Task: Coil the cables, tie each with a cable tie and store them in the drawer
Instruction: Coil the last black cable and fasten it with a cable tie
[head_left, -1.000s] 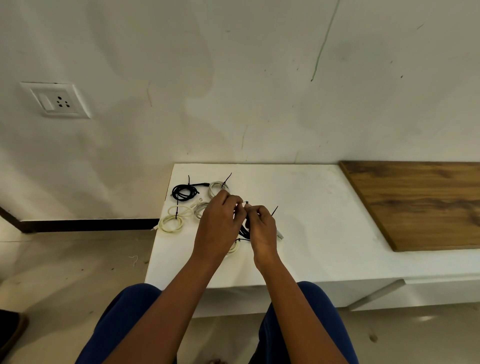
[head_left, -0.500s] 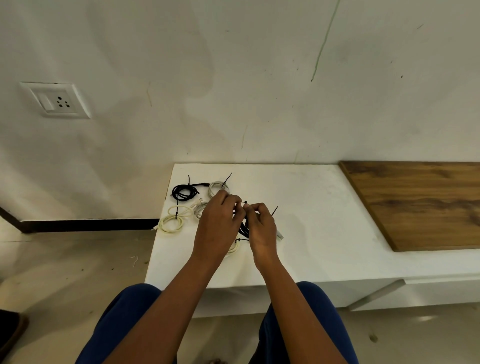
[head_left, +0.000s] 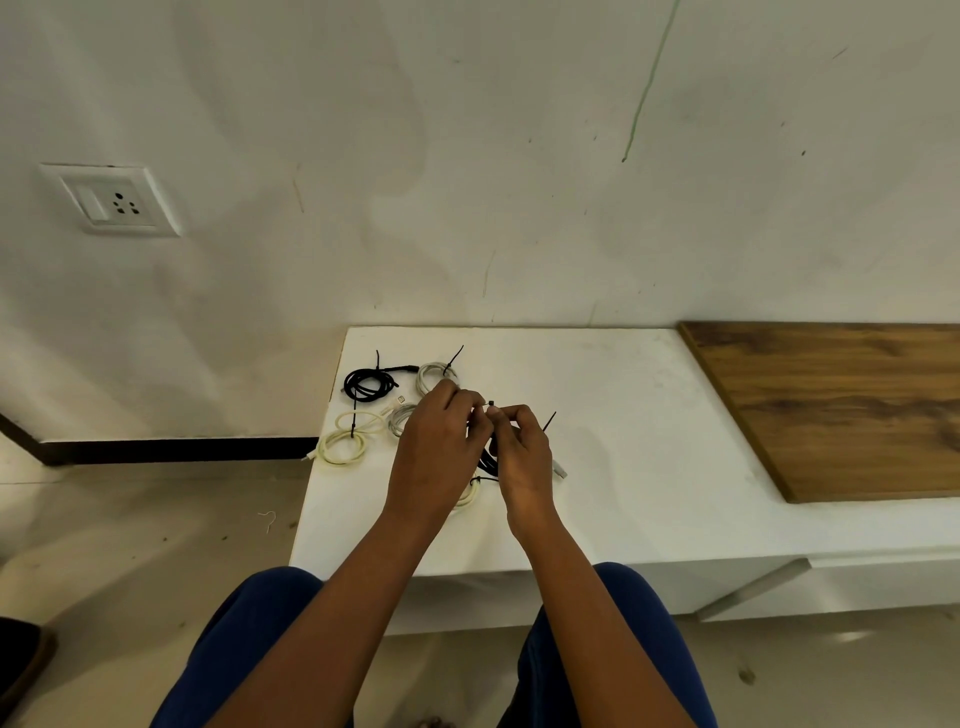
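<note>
While both hands hold it above the counter (head_left: 649, 441), the left hand (head_left: 441, 447) pinching the black cable tie (head_left: 490, 404) and the right hand (head_left: 522, 452) gripping the dark coiled cable (head_left: 488, 460), she'd best pull the tail straight and snug.

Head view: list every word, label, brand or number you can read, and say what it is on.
None: no readable text in this view.
The wall socket shows only pin holes and a switch, no lettering.
The coiled cables and the cable tie bear no legible marks.
</note>
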